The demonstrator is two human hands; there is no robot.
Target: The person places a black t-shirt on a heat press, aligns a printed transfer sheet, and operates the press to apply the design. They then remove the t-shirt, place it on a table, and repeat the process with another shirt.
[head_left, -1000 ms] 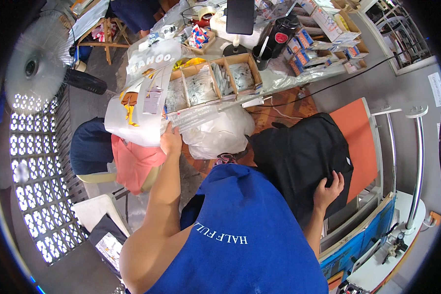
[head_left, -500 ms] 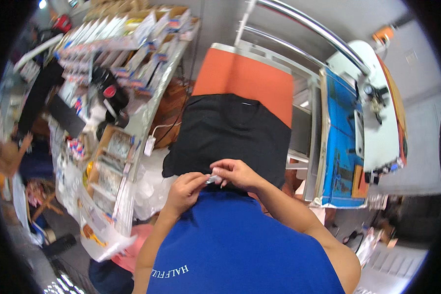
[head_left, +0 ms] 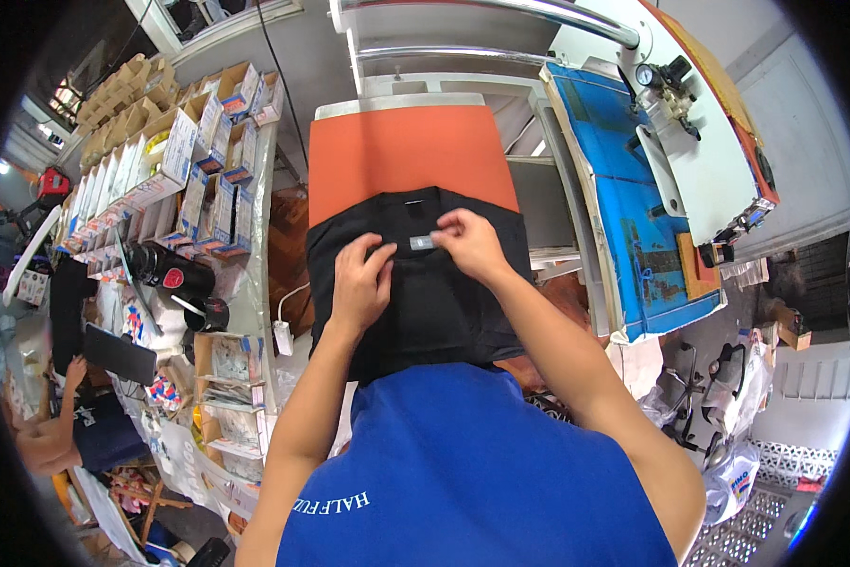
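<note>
Currently, in the head view, a black cloth T-shirt [head_left: 425, 312] is lying beneath both hands, draping over a flat orange platen [head_left: 411, 142]. The right hand [head_left: 472, 248] is pinching a small grey rectangular label [head_left: 419, 243]; the left hand [head_left: 360, 283] is curving loosely, unclenched, beside it. Leftward, a cardboard box [head_left: 204, 357] is holding packets [head_left: 231, 422].

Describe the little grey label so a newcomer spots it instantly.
Find the orange board, then the black shirt over its near end. Between the left hand and right hand is the label, a small rectangle set apart by its grey against black.
</note>
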